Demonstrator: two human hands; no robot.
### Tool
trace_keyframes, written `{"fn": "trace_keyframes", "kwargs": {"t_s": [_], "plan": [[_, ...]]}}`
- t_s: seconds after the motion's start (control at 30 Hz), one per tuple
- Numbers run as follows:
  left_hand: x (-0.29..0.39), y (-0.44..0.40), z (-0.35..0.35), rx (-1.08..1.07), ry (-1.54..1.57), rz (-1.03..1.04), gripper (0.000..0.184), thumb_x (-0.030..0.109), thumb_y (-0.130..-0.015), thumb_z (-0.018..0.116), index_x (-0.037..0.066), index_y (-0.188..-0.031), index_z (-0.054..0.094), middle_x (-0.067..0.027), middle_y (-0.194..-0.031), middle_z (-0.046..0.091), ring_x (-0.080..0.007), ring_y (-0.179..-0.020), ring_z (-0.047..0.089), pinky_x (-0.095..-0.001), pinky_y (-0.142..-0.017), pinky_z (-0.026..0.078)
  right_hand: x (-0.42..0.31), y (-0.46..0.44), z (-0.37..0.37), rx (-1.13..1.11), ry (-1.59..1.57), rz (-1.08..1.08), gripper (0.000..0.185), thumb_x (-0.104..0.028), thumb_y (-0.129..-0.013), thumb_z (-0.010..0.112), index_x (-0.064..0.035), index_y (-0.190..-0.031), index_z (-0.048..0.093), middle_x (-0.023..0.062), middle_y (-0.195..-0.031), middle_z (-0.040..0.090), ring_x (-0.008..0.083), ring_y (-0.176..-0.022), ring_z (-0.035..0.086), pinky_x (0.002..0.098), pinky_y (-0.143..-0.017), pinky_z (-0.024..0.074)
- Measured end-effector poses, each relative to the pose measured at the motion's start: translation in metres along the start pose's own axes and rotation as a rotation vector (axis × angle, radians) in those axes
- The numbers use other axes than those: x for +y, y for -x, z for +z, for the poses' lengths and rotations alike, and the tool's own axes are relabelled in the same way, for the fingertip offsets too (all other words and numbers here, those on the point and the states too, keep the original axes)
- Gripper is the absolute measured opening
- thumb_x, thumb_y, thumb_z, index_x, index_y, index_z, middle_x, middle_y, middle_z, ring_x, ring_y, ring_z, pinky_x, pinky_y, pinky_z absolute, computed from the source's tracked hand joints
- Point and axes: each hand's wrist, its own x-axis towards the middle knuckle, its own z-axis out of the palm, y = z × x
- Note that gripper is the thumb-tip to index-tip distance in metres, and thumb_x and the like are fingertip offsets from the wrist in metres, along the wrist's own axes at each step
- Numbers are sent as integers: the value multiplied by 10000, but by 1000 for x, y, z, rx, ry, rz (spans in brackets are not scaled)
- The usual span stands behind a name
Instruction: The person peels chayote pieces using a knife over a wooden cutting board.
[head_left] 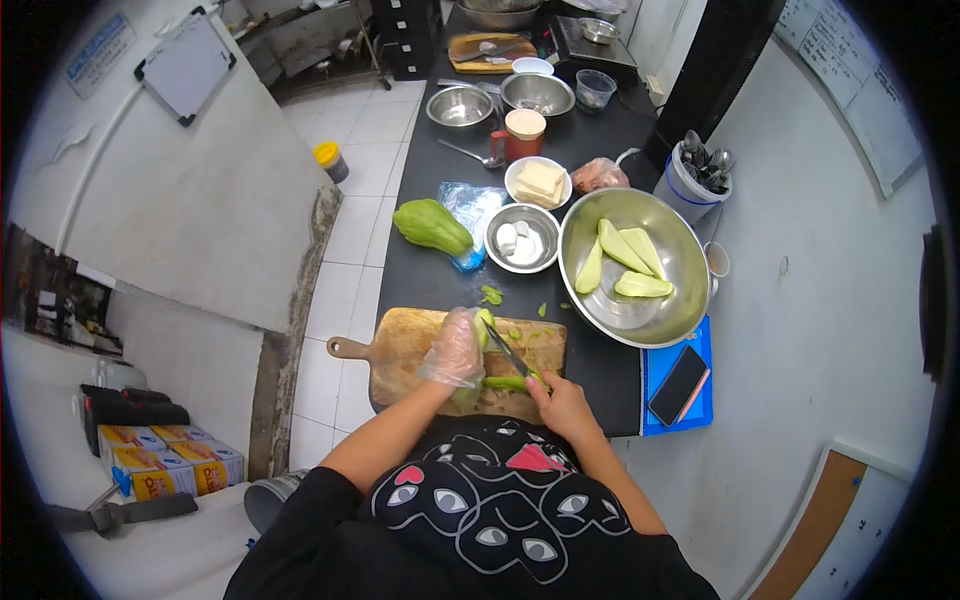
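Note:
My left hand (456, 350), in a clear plastic glove, holds a pale green piece of chayote (484, 328) over the wooden cutting board (400, 365). In my right hand (562, 408) is a knife (508, 350), its blade pointing up and left against the piece. Beneath the knife a strip of green chayote (505, 382) lies on the board. A whole chayote (432, 226) rests beyond the board, partly on a blue-and-clear plastic packet (470, 215). Several peeled wedges (640, 286) sit in the large steel bowl (690, 225) at right.
Behind the board stand a small steel bowl (522, 267) with white pieces, a white bowl (515, 185) of pale blocks and a red mug (518, 145). A phone (678, 386) lies on a blue folder (705, 355) at right. A utensil bucket (690, 205) stands by the wall.

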Motion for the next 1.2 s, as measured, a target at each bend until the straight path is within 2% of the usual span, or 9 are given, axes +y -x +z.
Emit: {"fn": "trace_keyframes", "kwargs": {"t_s": [0.17,0.3,0.57,0.63,0.7,0.8,0.9,1.0,1.2], "plan": [[-8,16,23,-93,17,68,268,229,-947,367,20,-958,535,-195,-836,576,-378,-783,568,-426,-705,448,18,-20,11,-77,73,69,493,-468,-908,448,-17,-982,630,258,-853,631,422,-828,612,438,-743,483],[-11,15,21,-561,-23,-171,240,183,-930,368,28,-940,551,-231,-838,578,-393,-765,579,-452,-685,457,27,-38,22,-235,-103,199,550,-522,-935,343,-55,-975,633,129,-536,548,236,-440,554,375,-450,438],[-44,0,41,-35,-122,560,333,234,-944,311,31,-1024,562,-223,-927,588,-408,-871,559,-469,-807,446,29,-64,19,-371,-352,331,560,-541,-936,318,-30,-1007,536,54,-489,425,154,-357,405,320,-343,350],[-42,-11,19,-281,367,132,499,459,-953,264,47,-1062,523,-190,-924,596,-333,-765,574,-432,-689,473,32,-62,22,-377,-364,302,524,-511,-939,350,-32,-1098,491,50,-516,440,137,-350,388,301,-335,338],[-35,-19,3,-641,1073,-581,627,588,-929,212,59,-1093,503,-176,-929,592,-273,-711,572,-394,-621,474,29,-55,24,-354,-346,268,526,-497,-937,375,-31,-1157,480,43,-524,441,134,-348,389,297,-330,334],[-23,-23,-7,-460,1117,-633,731,703,-860,148,123,-1160,475,-129,-838,572,-227,-668,544,-363,-582,458,16,-45,26,-195,-182,178,544,-475,-922,434,-44,-1253,457,100,-593,543,193,-443,512,334,-421,438],[-15,-29,-15,-368,1204,-604,682,690,-874,166,159,-1173,473,-103,-799,544,-241,-669,527,-398,-621,453,40,-49,49,245,45,-288,530,-455,-902,489,-49,-1243,507,168,-722,630,260,-622,611,365,-596,505],[1,-36,-22,-330,1291,-530,628,652,-895,208,144,-1152,472,-98,-782,544,-244,-675,531,-399,-636,455,-17,-23,5,-40,4,-88,481,-443,-878,540,-33,-1123,597,200,-837,653,288,-756,632,365,-718,496],[47,-34,-41,-298,1469,-341,379,465,-918,434,103,-998,510,-108,-743,570,-264,-725,564,-376,-677,476,-16,-25,9,-84,-118,-154,484,-446,-859,575,-15,-1076,615,187,-859,649,276,-761,627,355,-696,485]]}}
